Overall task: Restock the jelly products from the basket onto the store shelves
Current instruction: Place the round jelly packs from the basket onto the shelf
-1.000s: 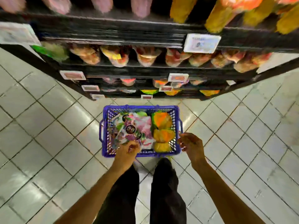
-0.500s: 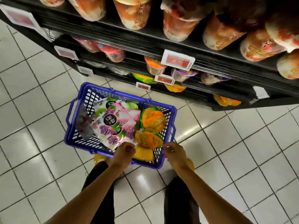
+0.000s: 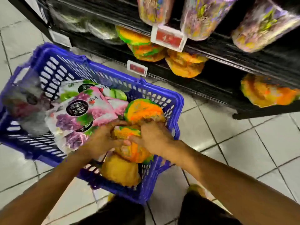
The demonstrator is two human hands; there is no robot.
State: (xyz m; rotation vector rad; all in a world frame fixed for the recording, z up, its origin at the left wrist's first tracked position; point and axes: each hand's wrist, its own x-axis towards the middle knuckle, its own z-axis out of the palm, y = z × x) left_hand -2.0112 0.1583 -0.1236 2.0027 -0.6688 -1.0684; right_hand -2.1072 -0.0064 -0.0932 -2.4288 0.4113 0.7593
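A blue plastic basket (image 3: 53,65) stands on the tiled floor in front of the shelves. Inside lie purple and pink jelly pouches (image 3: 84,114) on the left and orange-yellow jelly packs on the right. My left hand (image 3: 101,140) and my right hand (image 3: 154,137) both grip the middle orange jelly pack (image 3: 129,140) from either side. Another orange pack (image 3: 142,111) lies just beyond it, and a yellow one (image 3: 120,171) nearer to me. The frame is blurred by motion.
Black store shelves (image 3: 227,51) rise to the right and above, holding orange jelly packs (image 3: 185,64) low down and purple tubs (image 3: 203,17) higher up. Red price tags (image 3: 168,37) hang on the shelf edges. My legs stand just behind the basket.
The view has dropped closer to the basket. Both hands have moved from the basket's near rim into it and taken hold of the middle orange pack.
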